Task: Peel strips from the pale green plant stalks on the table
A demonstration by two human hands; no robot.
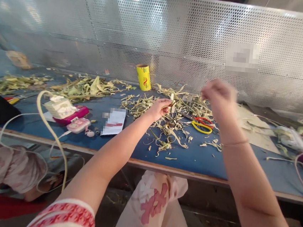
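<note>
Over the middle of the blue table, my left hand (160, 108) pinches a small pale piece with a thin dark stem (172, 110) hanging from it. Raised to the right of it is my right hand (219, 95), blurred by motion, its fingers curled; whether anything is between them cannot be made out. Dry leaf and stem scraps (165, 134) lie below and around my left hand. Scissors with red and yellow handles (202, 125) rest on the table between and below the two hands.
A yellow roll (143, 77) stands near the perforated metal screen (122, 28). To the left are a phone (115, 122), a pink-and-white case (78, 125), a cable (39, 108) and leaf piles (89, 88). Cardboard (257, 129) lies right. Another person's legs (9, 167) show at lower left.
</note>
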